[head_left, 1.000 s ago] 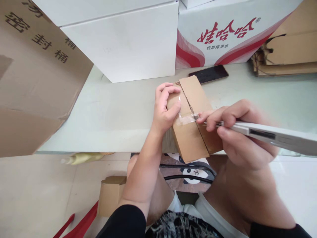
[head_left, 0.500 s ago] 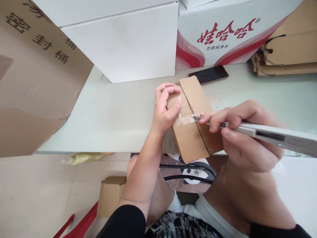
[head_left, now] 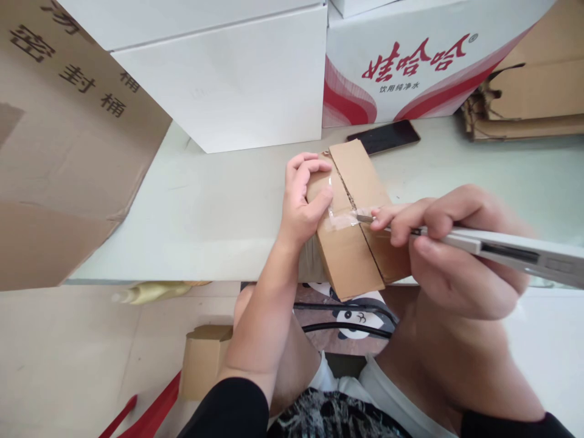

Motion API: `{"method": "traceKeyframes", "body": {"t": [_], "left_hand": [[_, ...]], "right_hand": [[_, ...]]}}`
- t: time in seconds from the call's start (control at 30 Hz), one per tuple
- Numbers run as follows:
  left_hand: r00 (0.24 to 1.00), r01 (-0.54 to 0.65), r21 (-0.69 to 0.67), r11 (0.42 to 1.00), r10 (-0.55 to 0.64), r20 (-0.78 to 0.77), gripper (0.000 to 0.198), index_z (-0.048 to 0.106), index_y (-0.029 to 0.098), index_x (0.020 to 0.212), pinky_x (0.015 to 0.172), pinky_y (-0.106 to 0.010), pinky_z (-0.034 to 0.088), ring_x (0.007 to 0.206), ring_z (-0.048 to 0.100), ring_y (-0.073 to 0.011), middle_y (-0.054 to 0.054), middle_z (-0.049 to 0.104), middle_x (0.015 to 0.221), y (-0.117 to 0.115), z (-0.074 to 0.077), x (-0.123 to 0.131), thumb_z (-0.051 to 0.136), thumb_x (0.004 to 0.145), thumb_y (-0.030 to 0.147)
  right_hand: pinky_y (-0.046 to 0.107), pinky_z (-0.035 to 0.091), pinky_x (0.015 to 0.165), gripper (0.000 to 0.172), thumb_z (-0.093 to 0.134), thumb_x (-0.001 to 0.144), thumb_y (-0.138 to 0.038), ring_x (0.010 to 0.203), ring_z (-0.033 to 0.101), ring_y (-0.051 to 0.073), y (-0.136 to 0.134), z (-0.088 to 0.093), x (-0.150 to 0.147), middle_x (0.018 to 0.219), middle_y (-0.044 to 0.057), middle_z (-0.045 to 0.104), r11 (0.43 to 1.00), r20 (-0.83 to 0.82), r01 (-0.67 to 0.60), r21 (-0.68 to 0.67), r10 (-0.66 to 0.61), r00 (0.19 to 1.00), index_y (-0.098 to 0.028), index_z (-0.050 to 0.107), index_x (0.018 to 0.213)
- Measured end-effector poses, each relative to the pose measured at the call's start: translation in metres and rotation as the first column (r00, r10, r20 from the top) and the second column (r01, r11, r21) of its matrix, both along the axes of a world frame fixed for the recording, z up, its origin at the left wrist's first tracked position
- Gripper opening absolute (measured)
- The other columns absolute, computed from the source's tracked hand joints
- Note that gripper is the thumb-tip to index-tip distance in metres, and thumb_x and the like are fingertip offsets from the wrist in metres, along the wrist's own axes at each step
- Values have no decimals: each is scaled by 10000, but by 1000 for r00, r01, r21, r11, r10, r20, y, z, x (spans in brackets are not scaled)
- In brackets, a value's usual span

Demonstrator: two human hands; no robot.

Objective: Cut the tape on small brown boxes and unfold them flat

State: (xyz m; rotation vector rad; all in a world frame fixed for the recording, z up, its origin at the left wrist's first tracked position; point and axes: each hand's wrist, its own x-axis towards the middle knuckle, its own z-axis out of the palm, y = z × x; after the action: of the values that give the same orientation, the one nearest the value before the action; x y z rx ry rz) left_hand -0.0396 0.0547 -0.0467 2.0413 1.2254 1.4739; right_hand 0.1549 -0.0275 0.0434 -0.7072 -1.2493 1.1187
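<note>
A small brown cardboard box rests at the table's front edge, slightly overhanging it. Clear tape lies across the dark seam between its top flaps. My left hand grips the box's left side, its thumb on the top and its fingers curled over the far left corner. In my right hand is a white utility knife, held like a pen. The knife's blade tip is at the tape by the seam; whether it has cut through I cannot tell.
A black phone lies behind the box. White boxes, a red-and-white carton and flattened cardboard line the back. On the left stands a large brown carton. Below are a small open carton and a yellowish bottle.
My right hand and the utility knife have shifted slightly to the right, and more of the blade shows at the tape. My left hand and the box stay in place.
</note>
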Motion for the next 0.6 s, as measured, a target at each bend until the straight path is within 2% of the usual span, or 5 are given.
{"method": "traceKeyframes", "body": {"t": [0.6], "left_hand": [[1000,-19,-46,999,20,24,467,618,310,1146,1146,-541,436,1305,533,-344,-105,556,1288,-2,1,0,527,911,703]], "right_hand": [[496,588,904,137,693,824,-152,780,678,240,-4,4,-3,702,10,640,997,-23,46,-64,-47,999,-243,600,783]]}}
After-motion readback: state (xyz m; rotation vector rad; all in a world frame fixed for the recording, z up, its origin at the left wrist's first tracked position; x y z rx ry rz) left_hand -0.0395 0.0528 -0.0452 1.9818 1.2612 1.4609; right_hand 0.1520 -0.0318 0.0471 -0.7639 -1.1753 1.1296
